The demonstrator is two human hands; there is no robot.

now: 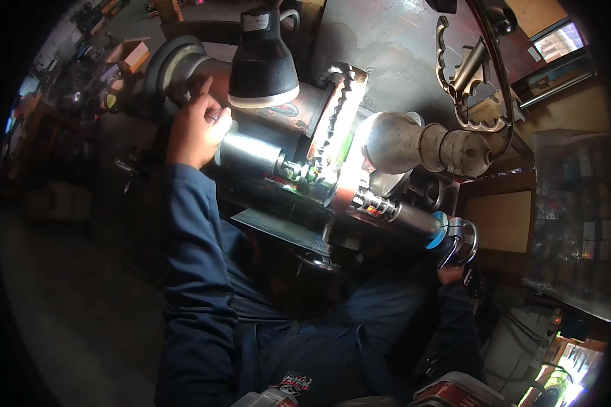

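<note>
My left hand (198, 127) is at the left end of a steel cylinder (248, 150) on a bench machine (288, 98), index finger reaching up, other fingers curled; what they hold, if anything, is hidden. My right hand (451, 275) is closed just below a chrome loop handle (470, 247) at the right end of the spindle, its grip mostly hidden. A blue ring (438, 229) sits beside that handle. A brightly lit toothed metal piece (339, 115) crosses the machine between black (261, 57) and pale (394, 142) lamp housings.
A metal tray (278, 227) juts from the machine's near side over my lap. A bracket with scalloped cutouts (478, 119) hangs at upper right. A wooden panel (495, 230) and plastic-covered surface (574, 217) stand at right. A cardboard box (127, 54) and clutter lie at back left.
</note>
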